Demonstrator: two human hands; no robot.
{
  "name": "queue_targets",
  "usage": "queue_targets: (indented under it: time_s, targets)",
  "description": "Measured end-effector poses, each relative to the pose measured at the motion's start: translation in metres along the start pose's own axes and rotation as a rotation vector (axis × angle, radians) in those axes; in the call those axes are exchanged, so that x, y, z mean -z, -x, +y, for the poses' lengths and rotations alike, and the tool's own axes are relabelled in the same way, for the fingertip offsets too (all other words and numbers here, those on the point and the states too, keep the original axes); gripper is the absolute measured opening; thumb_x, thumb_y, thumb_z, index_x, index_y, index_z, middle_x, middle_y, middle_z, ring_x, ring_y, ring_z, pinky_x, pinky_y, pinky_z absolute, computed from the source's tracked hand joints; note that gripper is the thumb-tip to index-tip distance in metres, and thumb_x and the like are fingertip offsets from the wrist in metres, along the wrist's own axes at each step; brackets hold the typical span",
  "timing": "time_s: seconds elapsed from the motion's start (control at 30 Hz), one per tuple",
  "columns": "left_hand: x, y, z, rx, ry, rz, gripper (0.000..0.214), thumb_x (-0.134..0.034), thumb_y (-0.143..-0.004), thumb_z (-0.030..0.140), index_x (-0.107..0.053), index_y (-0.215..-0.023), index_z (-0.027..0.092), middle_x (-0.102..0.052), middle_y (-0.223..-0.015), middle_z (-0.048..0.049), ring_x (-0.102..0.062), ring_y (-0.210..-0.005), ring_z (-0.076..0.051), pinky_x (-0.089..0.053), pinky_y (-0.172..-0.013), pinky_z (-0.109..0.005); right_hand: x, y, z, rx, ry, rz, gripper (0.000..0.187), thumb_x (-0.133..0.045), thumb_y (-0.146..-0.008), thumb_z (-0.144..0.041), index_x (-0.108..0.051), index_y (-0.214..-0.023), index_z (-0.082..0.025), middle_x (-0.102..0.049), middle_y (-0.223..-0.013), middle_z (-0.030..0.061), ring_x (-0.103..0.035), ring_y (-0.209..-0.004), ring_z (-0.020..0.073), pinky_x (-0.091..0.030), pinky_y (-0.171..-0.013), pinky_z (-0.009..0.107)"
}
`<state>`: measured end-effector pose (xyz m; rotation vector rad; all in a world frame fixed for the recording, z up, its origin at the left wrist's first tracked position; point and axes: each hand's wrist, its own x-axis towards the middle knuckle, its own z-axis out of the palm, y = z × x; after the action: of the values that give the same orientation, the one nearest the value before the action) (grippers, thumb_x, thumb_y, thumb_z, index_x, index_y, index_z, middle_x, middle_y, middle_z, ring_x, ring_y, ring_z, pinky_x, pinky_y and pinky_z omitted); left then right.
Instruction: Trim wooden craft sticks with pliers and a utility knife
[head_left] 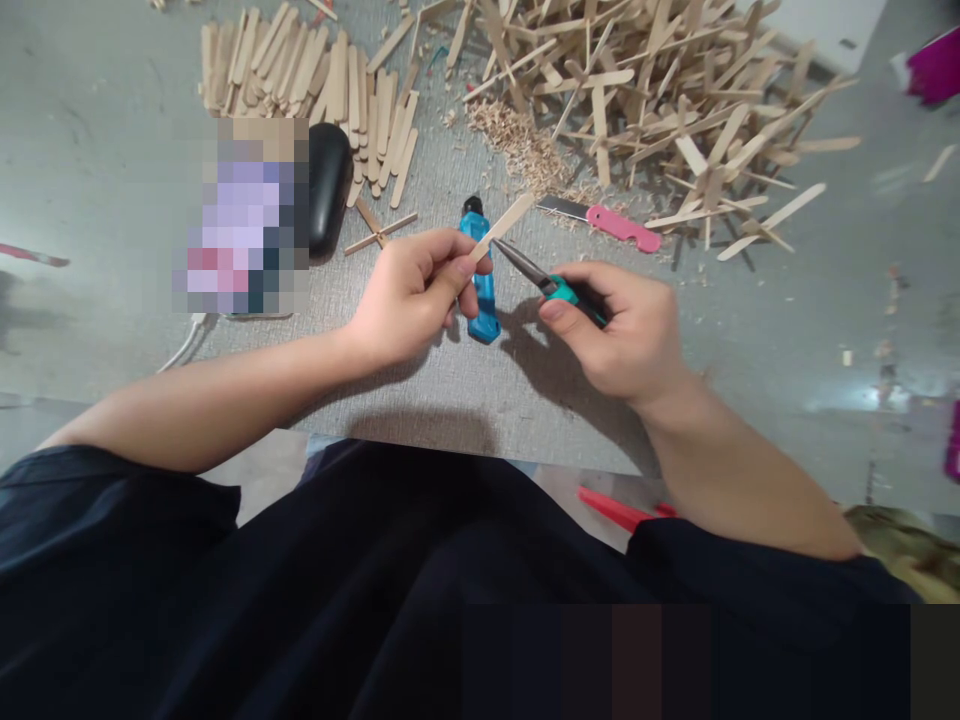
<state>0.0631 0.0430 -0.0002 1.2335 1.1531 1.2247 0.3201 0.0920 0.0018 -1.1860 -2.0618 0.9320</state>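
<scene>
Between the thumb and fingers of my left hand [431, 285] is a wooden craft stick [508, 222], its free end pointing up and right. My right hand [626, 325] grips needle-nose pliers [529, 268] with green and black handles. Their tip is close to the stick's edge; whether it touches, I cannot tell. Under the left fingers lies a blue utility knife [484, 290] with a black end, partly covered by that hand. A pink folding knife [619, 225] with its blade out rests just beyond the pliers.
A large loose heap of craft sticks [637, 110] fills the back right, with wood shavings [521, 145] beside it. Several sticks lie in rows [277, 60] at the back left. A black case [328, 190] stands by a blurred-out phone-like object [240, 225] with a white cable [184, 340].
</scene>
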Motion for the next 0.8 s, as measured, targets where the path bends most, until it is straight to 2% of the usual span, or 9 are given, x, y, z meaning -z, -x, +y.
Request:
queue_targets:
  time_s: [0.4,0.6,0.8]
  targets:
    - [-0.0016,0.0013,-0.0018,-0.029,0.023,-0.006,0.019,-0.061,-0.115,0.016,-0.074,-0.101,0.018,-0.077,-0.071,0.0007,-0.061,-0.05,-0.008,-0.049,-0.05,-0.02,-0.0001,0.0,-0.0009,0.024,0.022,0.028,0.038,-0.086,-0.093,-0.06,-0.087,-0.108,-0.025,-0.08,-0.084,0.0036,-0.065,-0.071,0.0195,-0.054,-0.071,0.039]
    - [-0.0018,0.0006,-0.0057,-0.042,0.018,0.01,0.013,-0.065,-0.115,0.019,-0.072,-0.105,0.022,-0.075,-0.071,0.003,-0.061,-0.051,-0.009,-0.048,-0.051,-0.023,-0.0017,0.0007,0.0018,0.031,0.042,0.026,0.042,-0.086,-0.094,-0.065,-0.087,-0.11,-0.026,-0.084,-0.091,0.0053,-0.068,-0.074,0.021,-0.057,-0.075,0.041]
    - [-0.0015,0.0003,-0.0077,-0.085,-0.028,0.005,0.012,-0.061,-0.114,0.018,-0.072,-0.108,0.021,-0.076,-0.072,0.0028,-0.059,-0.052,-0.009,-0.047,-0.053,-0.024,-0.002,0.0006,0.0008,-0.001,0.0,0.005,0.043,-0.084,-0.097,-0.067,-0.087,-0.108,-0.026,-0.08,-0.086,0.0051,-0.067,-0.074,0.0218,-0.053,-0.072,0.041]
